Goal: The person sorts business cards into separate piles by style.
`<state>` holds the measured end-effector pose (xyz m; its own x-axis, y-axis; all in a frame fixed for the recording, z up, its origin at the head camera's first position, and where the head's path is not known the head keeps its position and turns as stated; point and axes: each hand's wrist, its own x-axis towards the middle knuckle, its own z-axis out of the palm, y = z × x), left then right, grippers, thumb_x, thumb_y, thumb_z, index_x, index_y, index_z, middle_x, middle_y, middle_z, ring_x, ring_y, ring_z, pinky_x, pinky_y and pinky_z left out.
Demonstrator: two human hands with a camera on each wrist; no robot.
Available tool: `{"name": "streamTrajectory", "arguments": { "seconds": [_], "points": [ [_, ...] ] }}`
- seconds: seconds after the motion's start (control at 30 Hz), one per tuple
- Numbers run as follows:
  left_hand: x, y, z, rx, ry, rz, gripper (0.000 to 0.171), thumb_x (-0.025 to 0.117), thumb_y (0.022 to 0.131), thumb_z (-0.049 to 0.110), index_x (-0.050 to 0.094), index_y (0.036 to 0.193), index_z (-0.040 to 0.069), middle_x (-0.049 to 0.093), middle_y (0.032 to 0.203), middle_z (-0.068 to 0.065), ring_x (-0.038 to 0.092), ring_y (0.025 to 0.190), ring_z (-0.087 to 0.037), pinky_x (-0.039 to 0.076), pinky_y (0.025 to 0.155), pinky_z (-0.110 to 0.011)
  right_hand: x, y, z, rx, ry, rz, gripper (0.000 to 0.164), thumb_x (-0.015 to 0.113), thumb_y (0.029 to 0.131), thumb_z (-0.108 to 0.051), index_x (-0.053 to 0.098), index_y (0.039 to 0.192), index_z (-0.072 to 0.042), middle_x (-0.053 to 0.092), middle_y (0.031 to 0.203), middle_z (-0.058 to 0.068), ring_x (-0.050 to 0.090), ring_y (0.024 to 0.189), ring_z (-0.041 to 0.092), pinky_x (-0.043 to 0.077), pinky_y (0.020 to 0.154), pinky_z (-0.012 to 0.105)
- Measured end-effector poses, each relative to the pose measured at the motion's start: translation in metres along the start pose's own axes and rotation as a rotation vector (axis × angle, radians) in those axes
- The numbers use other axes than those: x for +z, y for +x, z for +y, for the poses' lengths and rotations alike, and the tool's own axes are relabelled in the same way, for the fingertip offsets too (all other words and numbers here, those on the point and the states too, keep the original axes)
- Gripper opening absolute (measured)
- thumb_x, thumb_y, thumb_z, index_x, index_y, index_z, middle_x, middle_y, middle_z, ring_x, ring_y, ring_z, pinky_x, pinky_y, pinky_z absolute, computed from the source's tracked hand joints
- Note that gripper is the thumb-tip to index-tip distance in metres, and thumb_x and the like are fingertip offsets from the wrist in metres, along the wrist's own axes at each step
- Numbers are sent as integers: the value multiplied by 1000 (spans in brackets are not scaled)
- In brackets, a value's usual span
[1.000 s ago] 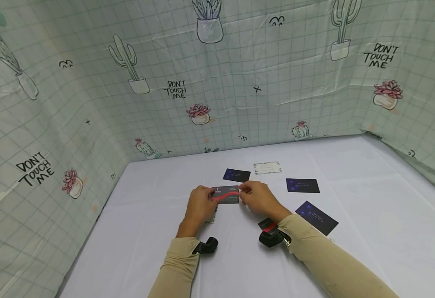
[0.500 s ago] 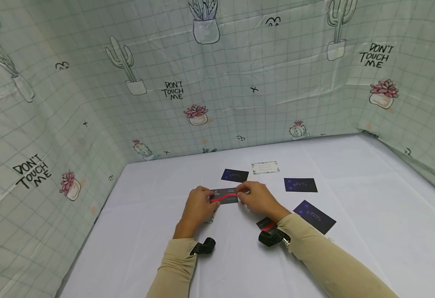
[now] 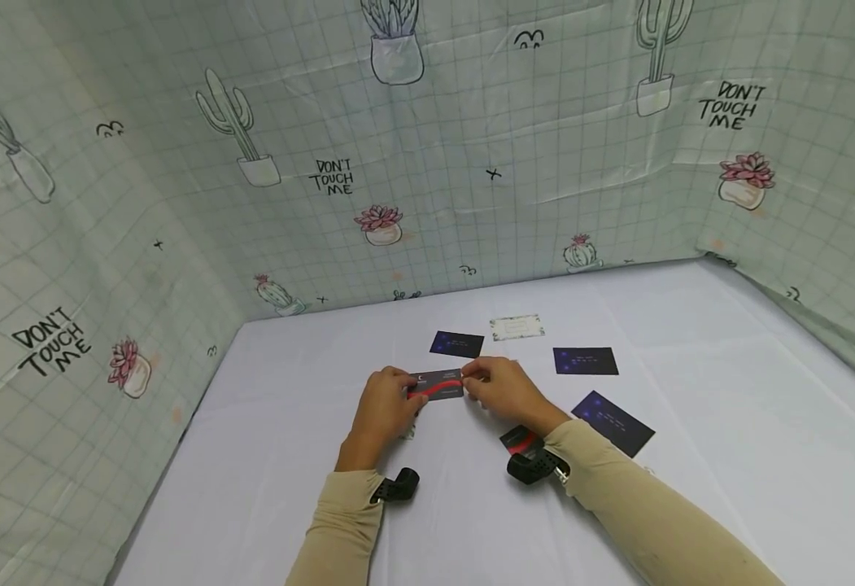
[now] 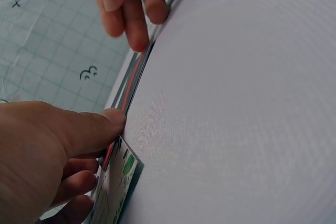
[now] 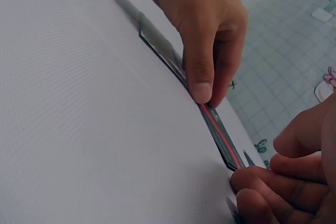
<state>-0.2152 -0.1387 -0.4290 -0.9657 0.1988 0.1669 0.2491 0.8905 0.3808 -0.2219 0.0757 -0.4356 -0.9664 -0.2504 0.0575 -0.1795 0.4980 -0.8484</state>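
A dark grey business card [image 3: 438, 385] with a red wavy stripe lies on the white tabletop in the head view. My left hand [image 3: 381, 413] grips its left end, thumb at the near edge and fingers at the far edge. At the card's right end, the fingertips of my right hand [image 3: 506, 395] touch the edge; in the right wrist view the right thumb [image 5: 296, 135] stands apart from the fingers. A white card with green leaves [image 4: 119, 174] lies just under my left hand, mostly hidden in the head view.
Another grey and red card [image 3: 518, 439] lies partly under my right wrist. Dark blue cards lie behind [image 3: 457, 343], at right [image 3: 586, 360] and nearer right [image 3: 613, 423]. A white bordered card [image 3: 517, 327] is at the back. Patterned cloth [image 3: 427, 187] walls the table.
The head view has shifted slightly, so the whole scene sits a little further left. Both hands keep nearly the same place at the card's two ends.
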Motion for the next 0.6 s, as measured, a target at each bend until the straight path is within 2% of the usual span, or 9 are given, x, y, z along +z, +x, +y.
{"name": "streamTrajectory", "arguments": {
  "seconds": [0.2, 0.37, 0.6],
  "points": [
    [3, -8, -4, 14, 10, 15, 32, 80, 87, 24, 76, 111, 3, 67, 116, -11, 59, 105, -30, 50, 88, -42, 8, -6, 5, -4, 30, 1, 19, 65, 93, -10, 72, 111, -5, 71, 84, 0, 59, 61, 13, 47, 55, 29],
    [4, -7, -6, 32, 3, 33, 30, 80, 86, 23, 77, 108, 2, 67, 113, -12, 59, 103, -30, 50, 89, -43, 6, -7, 3, -47, 21, 10, 18, 65, 94, -12, 73, 110, -7, 70, 82, -1, 60, 61, 13, 47, 55, 29],
    [3, 0, -5, 52, -18, 40, 28, 80, 86, 21, 77, 106, 2, 68, 112, -12, 60, 105, -31, 49, 90, -43, -6, -12, 8, -124, 59, 142, 18, 60, 97, -12, 73, 106, -5, 72, 86, -1, 65, 72, 11, 52, 62, 29]
  ]
}}
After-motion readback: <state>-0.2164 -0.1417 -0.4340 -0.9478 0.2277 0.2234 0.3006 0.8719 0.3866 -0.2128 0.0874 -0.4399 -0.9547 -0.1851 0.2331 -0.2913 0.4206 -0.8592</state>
